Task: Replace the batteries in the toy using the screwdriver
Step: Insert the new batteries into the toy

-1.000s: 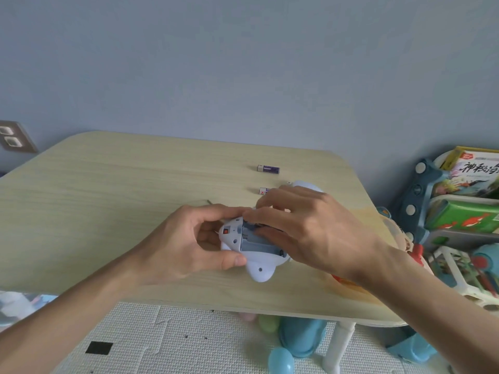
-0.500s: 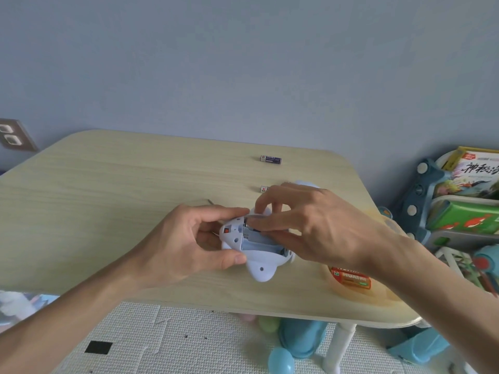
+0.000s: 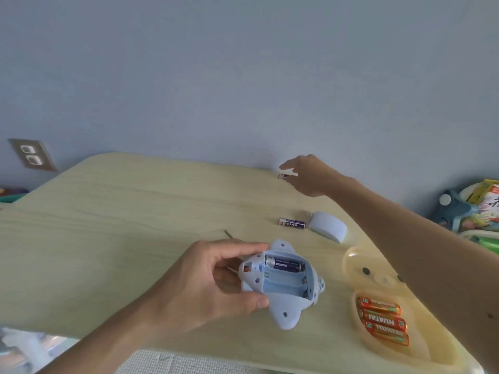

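My left grip (image 3: 210, 282) clasps the toy (image 3: 283, 311), cover (image 3: 328, 229) off: one battery (image 3: 283, 264) seated, two bays (image 3: 283, 288) empty. My right grip (image 3: 310, 175) is at the bench-edge battery (image 3: 283, 176); closure indeterminate.

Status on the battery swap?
Done: cover off, on the table; two toy slots empty. In hand: left hand holds the toy, right hand is at a loose battery. Left: seated battery probably comes out, orange batteries go in, cover refitted.

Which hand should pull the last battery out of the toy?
Right, likely. The left hand grips the toy, open side up; the right hand is off it, by the far battery.
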Demonstrator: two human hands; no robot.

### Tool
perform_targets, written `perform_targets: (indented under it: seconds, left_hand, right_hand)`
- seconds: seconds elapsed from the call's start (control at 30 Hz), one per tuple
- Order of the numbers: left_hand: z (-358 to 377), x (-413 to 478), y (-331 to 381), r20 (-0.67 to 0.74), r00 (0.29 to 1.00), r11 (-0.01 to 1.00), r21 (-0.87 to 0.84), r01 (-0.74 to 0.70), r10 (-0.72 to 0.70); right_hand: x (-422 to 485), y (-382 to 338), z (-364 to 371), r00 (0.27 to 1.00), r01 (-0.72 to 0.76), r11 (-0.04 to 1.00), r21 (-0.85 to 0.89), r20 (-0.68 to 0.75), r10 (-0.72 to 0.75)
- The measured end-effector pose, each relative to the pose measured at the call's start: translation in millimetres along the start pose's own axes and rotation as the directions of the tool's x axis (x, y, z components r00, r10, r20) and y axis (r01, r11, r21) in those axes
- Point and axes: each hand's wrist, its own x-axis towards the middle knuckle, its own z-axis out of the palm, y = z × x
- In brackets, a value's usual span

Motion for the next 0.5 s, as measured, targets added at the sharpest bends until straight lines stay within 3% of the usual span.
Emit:
perform_targets:
  seconds: [0.3, 0.5]
  left_hand:
    - [-1.8, 2.2, -1.1, 0.009, 1.000, 1.000, 0.010, -0.006, 0.006]
    - [-1.3, 1.5, -2.6, 0.004, 1.000, 1.000, 0.014, 0.003, -0.003]
  right_hand:
    - [43.8, 21.0, 32.8, 0.991, -0.012, 0.998, -0.066, -0.132, 0.003]
    - [6.5, 7.0, 5.7, 0.980, 0.070, 0.995, 0.065, -0.192, -0.056]
